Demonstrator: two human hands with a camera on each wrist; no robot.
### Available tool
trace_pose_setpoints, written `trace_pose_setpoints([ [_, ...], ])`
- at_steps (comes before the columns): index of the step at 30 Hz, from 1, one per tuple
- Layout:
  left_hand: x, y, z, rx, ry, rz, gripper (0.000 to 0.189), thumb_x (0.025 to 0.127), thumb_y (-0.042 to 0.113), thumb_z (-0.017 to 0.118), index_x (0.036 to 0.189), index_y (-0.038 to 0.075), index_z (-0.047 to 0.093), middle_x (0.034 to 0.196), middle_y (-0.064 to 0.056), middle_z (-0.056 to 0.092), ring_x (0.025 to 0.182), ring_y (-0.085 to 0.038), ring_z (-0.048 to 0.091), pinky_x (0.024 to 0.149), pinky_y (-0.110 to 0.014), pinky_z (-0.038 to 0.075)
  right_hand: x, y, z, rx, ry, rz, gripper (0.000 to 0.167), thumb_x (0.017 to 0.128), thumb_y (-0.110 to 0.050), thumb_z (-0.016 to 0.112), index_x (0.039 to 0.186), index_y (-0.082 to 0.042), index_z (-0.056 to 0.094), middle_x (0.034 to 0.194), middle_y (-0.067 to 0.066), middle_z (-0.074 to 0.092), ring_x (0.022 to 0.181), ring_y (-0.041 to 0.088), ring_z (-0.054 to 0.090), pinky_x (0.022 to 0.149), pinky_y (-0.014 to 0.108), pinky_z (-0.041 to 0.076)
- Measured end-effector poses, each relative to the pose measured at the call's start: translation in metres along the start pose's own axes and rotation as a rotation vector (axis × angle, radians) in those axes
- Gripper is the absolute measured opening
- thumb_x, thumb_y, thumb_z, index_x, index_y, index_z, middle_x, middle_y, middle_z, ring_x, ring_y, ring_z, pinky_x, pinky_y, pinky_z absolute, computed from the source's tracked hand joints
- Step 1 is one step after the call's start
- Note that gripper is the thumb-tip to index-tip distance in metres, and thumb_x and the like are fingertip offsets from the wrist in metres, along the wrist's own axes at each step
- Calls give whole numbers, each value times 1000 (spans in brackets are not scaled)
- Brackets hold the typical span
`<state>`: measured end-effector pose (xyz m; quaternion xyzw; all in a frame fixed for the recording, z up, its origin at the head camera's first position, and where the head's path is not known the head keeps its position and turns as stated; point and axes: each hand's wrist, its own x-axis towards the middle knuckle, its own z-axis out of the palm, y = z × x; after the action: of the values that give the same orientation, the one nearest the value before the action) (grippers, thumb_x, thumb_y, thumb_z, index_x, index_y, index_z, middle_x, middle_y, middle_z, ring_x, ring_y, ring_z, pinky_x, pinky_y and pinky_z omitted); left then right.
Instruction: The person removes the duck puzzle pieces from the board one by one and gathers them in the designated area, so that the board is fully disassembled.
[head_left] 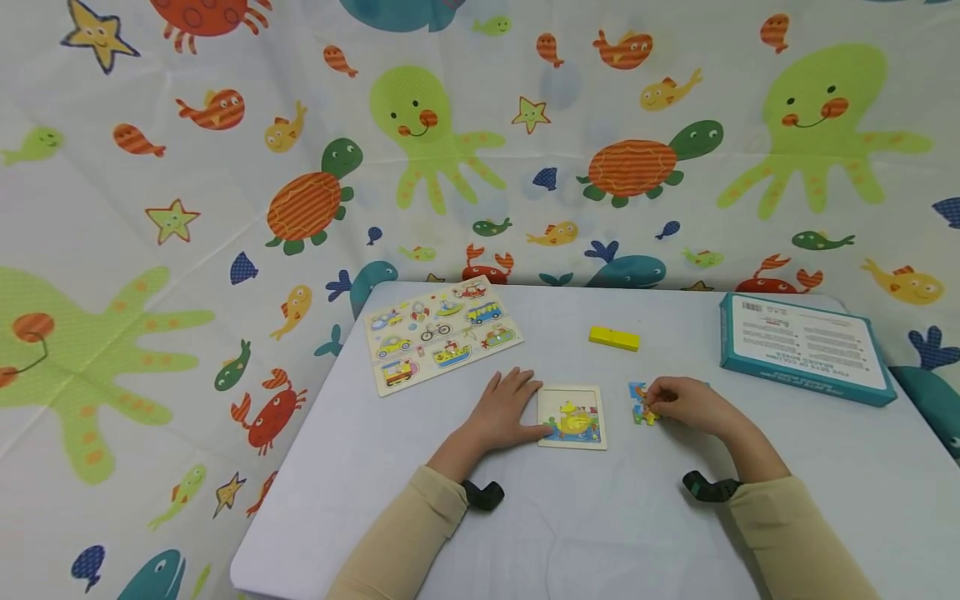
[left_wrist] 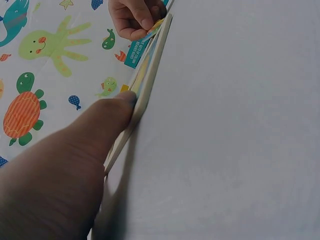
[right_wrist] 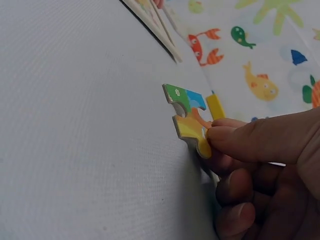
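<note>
A small square wooden jigsaw board [head_left: 572,446] lies mid-table, with a yellow duck picture [head_left: 576,419] partly filling its frame. My left hand [head_left: 504,414] rests at its left side, fingers spread. In the left wrist view, the thumb [left_wrist: 117,107] presses on the board's edge. To the right of the board, my right hand [head_left: 686,404] pinches a yellow-and-orange jigsaw piece [right_wrist: 189,128] between thumb and forefinger. A green-and-blue piece [right_wrist: 179,95] lies just beside it. Whatever lies under the right palm is mostly hidden; a bit of blue shows behind that hand.
At the back left lies a wooden vehicle puzzle board [head_left: 420,354]. A yellow block [head_left: 614,338] sits behind the pieces. At the right is a teal-edged box [head_left: 806,346]. A cloth printed with sea animals [head_left: 450,233] hangs behind the white table [head_left: 585,533].
</note>
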<state>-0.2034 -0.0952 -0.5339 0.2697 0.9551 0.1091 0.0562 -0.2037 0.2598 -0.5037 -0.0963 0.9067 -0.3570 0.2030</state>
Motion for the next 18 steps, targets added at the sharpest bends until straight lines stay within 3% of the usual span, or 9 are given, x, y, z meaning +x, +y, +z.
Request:
trace_pose_setpoints([
  [10,0,0,-1,-9,-3,0,88,84,76,53,152,23,38,162,1,28,154,-23,17,125,-50,11,0,-4,0,-83,38,1,8,96,-20,62,98,-14,65,92,3,62,85,20,52,69,30,44],
  [18,1,-1,1,-12,10,7,88,84,77,52,152,23,38,162,1,29,154,-23,18,125,-50,11,6,-23,-2,-104,62,-12,14,97,-26,62,103,-14,64,96,4,62,85,21,54,68,30,45],
])
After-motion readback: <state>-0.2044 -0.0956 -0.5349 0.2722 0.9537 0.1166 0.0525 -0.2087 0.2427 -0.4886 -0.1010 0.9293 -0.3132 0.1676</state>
